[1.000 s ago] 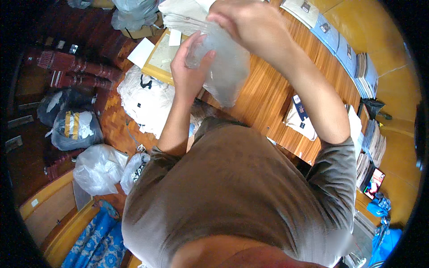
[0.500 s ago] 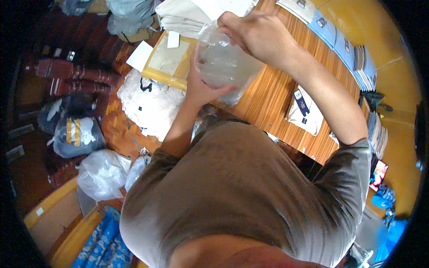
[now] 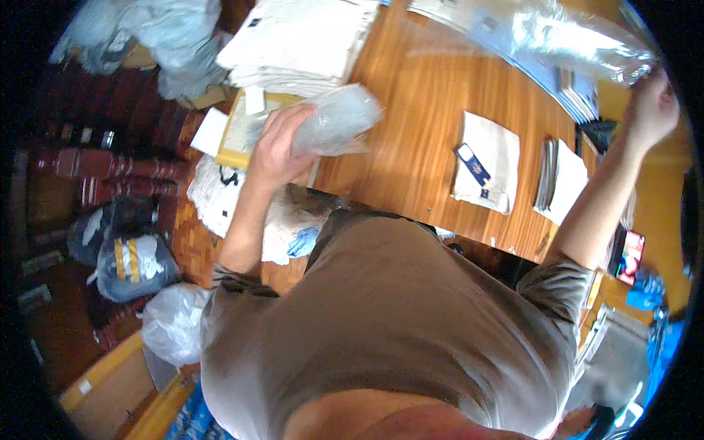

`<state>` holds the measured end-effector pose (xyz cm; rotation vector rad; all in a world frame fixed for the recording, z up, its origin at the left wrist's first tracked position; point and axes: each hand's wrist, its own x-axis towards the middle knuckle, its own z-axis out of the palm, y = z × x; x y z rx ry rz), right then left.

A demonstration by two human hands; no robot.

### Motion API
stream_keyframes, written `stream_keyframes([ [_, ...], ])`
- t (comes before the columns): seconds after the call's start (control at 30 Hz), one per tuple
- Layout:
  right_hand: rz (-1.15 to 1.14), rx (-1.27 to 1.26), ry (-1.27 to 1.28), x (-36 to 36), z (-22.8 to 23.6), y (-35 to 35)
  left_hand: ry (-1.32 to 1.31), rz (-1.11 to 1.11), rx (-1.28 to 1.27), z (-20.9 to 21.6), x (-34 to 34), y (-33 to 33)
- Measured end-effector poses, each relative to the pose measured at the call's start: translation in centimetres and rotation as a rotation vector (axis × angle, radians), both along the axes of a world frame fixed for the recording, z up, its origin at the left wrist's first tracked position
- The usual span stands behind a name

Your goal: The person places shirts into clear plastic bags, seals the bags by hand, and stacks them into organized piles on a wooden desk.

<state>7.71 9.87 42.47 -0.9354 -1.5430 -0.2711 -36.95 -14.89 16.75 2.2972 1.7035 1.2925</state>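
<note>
My left hand (image 3: 282, 147) is closed around a thick bundle of clear plastic bags (image 3: 341, 117), above the wooden table (image 3: 396, 154) near its left edge. Far out to the right, my right hand (image 3: 653, 110) grips the end of a long clear plastic bag (image 3: 579, 40), which trails leftward, blurred and shiny, over the table's far side. Between my arms lies a folded cream garment (image 3: 502, 139) with a dark blue tag (image 3: 474, 167) on it. Another small stack of folded garments (image 3: 561, 180) sits to its right, near my right forearm.
A tall stack of folded cream garments (image 3: 301, 44) stands at the far left of the table. Light blue packs (image 3: 506, 55) line the far right side. White cloth lies heaped on the floor (image 3: 209, 198), and filled plastic bags (image 3: 172, 323) stand at left.
My right hand has pulled away from the bundle, swinging far right with one bag stretched out behind it. My left hand has moved slightly left and down, still holding the bundle.
</note>
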Motion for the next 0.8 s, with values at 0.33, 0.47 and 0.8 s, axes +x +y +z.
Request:
stream_keyframes([
  [0.33,0.133,-0.448,0.537,9.0,-11.1,-3.4,0.510,-0.209,-0.424,-4.8,3.8,3.7],
  [0.47,0.218,-0.451,0.694,10.7,-13.6,-3.1,-0.247,-0.412,-0.586,-2.9,12.7,6.3],
  [0.8,0.660,-1.145,1.007,20.2,-24.8,-2.7,-1.043,-0.447,-0.964,-2.8,33.0,16.4],
])
